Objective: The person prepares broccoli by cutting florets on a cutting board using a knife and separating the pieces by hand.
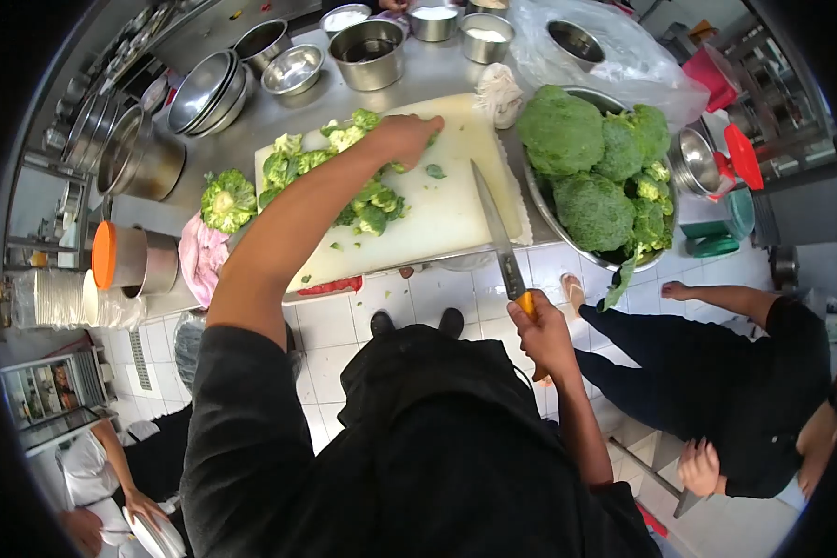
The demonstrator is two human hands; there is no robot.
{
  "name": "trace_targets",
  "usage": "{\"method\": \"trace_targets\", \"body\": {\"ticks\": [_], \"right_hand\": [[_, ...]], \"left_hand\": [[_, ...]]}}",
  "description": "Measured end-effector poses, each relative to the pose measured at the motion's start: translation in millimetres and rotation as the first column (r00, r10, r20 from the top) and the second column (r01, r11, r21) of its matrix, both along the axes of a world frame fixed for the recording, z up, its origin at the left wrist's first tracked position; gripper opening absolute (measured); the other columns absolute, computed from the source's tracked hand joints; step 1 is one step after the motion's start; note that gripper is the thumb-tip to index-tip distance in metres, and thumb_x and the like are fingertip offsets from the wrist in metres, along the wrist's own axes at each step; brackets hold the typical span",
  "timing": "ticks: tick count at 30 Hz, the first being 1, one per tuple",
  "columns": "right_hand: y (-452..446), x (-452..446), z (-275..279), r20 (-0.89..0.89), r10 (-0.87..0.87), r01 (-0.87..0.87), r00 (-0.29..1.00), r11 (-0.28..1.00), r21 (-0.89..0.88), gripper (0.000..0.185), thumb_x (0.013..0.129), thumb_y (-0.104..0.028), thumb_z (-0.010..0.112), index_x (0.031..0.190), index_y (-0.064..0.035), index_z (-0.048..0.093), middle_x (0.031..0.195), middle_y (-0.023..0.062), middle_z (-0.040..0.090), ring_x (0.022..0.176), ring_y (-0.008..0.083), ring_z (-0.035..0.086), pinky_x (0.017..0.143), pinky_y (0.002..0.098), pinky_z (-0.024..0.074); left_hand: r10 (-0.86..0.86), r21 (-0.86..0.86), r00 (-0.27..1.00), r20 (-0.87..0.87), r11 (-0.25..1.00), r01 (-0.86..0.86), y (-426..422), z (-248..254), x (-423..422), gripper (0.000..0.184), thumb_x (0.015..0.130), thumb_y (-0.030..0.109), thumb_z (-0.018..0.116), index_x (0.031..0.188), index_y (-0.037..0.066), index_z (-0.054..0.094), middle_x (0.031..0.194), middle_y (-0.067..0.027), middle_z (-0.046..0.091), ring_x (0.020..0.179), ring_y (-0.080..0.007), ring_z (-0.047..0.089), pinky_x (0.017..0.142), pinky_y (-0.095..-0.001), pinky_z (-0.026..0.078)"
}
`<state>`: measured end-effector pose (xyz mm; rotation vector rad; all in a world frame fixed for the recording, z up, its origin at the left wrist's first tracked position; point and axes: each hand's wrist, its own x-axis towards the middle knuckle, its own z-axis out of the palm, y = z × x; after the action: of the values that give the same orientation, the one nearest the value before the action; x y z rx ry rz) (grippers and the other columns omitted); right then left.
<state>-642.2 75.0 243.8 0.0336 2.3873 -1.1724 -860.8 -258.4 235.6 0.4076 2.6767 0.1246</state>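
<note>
Gripping the knife [498, 223] by its orange handle, the right hand [541, 333] is holding the blade out over the right part of the cutting board [437, 228], apart from any food. The left hand [402, 139] is lying over the board's far part, beside the cut broccoli [374, 206]; its fingers are partly hiding from view, so I cannot tell whether they are pinching a piece. The cut pieces are lying mostly on the left half, while large broccoli heads [560, 130] are sitting in the metal bowl [548, 223] just to the right. The work seems to be standing between cuts, with pieces collecting on the left. Another cut would be calling for broccoli on the bare board and left fingertips staying well clear of the blade.
</note>
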Motion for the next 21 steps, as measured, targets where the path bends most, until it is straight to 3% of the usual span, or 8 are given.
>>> {"method": "trace_targets", "body": {"ticks": [4, 7, 11, 13, 15, 17, 19, 21], "right_hand": [[4, -7, 9, 0.047, 0.049, -0.049, 0.998, 0.999, 0.014, 0.034, 0.093, -0.028, 0.063, 0.108, 0.002, 0.057, 0.075, 0.0236, 0.065, 0.072, 0.0407, 0.065, 0.067, 0.0425, 0.0498], [8, -10, 11, -0.01, 0.08, -0.08, 0.997, 0.997, 0.001, 0.033, 0.093, -0.03, 0.061, 0.106, 0.0005, 0.056, 0.077, 0.0244, 0.066, 0.077, 0.044, 0.065, 0.07, 0.0464, 0.0497], [14, -12, 0, -0.048, 0.122, -0.121, 0.991, 0.993, 0.011, 0.035, 0.093, -0.032, 0.061, 0.109, -0.0009, 0.056, 0.082, 0.0268, 0.066, 0.082, 0.0467, 0.064, 0.074, 0.0502, 0.0502], [16, -13, -1, -0.043, 0.126, -0.126, 0.991, 0.992, 0.0, 0.036, 0.094, -0.034, 0.06, 0.11, -0.0015, 0.055, 0.085, 0.028, 0.066, 0.084, 0.0479, 0.064, 0.077, 0.0521, 0.0499], [16, -14, 5, -0.019, 0.138, -0.137, 0.99, 0.99, 0.013, 0.036, 0.094, -0.034, 0.06, 0.11, -0.002, 0.055, 0.087, 0.0284, 0.066, 0.086, 0.048, 0.063, 0.078, 0.0524, 0.0496], [18, -13, 2, -0.037, 0.141, -0.141, 0.989, 0.99, 0.011, 0.035, 0.094, -0.033, 0.06, 0.111, -0.003, 0.054, 0.086, 0.0285, 0.066, 0.086, 0.0479, 0.063, 0.079, 0.0533, 0.0488], [20, -13, 2, -0.031, 0.148, -0.148, 0.989, 0.989, -0.001, 0.035, 0.094, -0.033, 0.06, 0.111, -0.0031, 0.054, 0.086, 0.0282, 0.066, 0.086, 0.0482, 0.063, 0.078, 0.0536, 0.0486], [22, -9, -1, -0.044, 0.14, -0.139, 0.989, 0.99, 0.006, 0.034, 0.094, -0.033, 0.06, 0.11, -0.0032, 0.054, 0.086, 0.0271, 0.066, 0.086, 0.0487, 0.062, 0.078, 0.054, 0.048]], "left_hand": [[0.078, 0.073, 0.997, 0.021, 0.994, -0.079, 1, 31, -12, 0.083, 0.061, 0.007, 0.074, 0.135, 0.017, 0.037, 0.106, -0.0201, 0.061, 0.096, -0.0369, 0.063, 0.077, -0.0448, 0.05], [0.19, 0.339, 0.981, -0.028, 0.925, -0.169, 0, 59, -30, 0.078, 0.064, 0.009, 0.073, 0.133, 0.015, 0.038, 0.104, -0.0169, 0.061, 0.093, -0.0298, 0.062, 0.079, -0.0388, 0.051], [0.147, 0.595, 0.975, -0.169, 0.803, -0.018, 38, 123, -45, 0.073, 0.068, 0.009, 0.072, 0.134, 0.013, 0.041, 0.098, -0.0083, 0.059, 0.088, -0.0202, 0.057, 0.08, -0.0313, 0.049], [0.048, 0.586, 0.966, -0.253, 0.803, 0.113, 81, 158, -53, 0.077, 0.067, 0.013, 0.072, 0.138, 0.017, 0.043, 0.097, -0.0098, 0.061, 0.083, -0.022, 0.059, 0.072, -0.0312, 0.051], [-0.084, 0.437, 0.886, -0.457, 0.846, 0.305, 124, 184, -64, 0.071, 0.074, 0.02, 0.075, 0.136, 0.01, 0.042, 0.115, -0.024, 0.064, 0.096, -0.0349, 0.067, 0.087, -0.0424, 0.052], [-0.1, 0.319, 0.884, -0.457, 0.909, 0.268, 170, 193, -80, 0.05, 0.075, 0.019, 0.072, 0.121, 0.006, 0.058, 0.11, -0.0239, 0.066, 0.096, -0.033, 0.066, 0.086, -0.0388, 0.051], [-0.063, 0.4, 0.929, -0.364, 0.89, 0.217, 208, 169, -116, 0.087, 0.064, 0.02, 0.078, 0.142, 0.02, 0.04, 0.108, -0.0177, 0.065, 0.087, -0.0296, 0.066, 0.076, -0.0388, 0.056], [-0.047, 0.398, 0.968, -0.246, 0.906, 0.145, 234, 152, -131, 0.082, 0.065, 0.016, 0.074, 0.141, 0.023, 0.043, 0.115, -0.0177, 0.063, 0.089, -0.032, 0.065, 0.076, -0.0364, 0.057]]}}
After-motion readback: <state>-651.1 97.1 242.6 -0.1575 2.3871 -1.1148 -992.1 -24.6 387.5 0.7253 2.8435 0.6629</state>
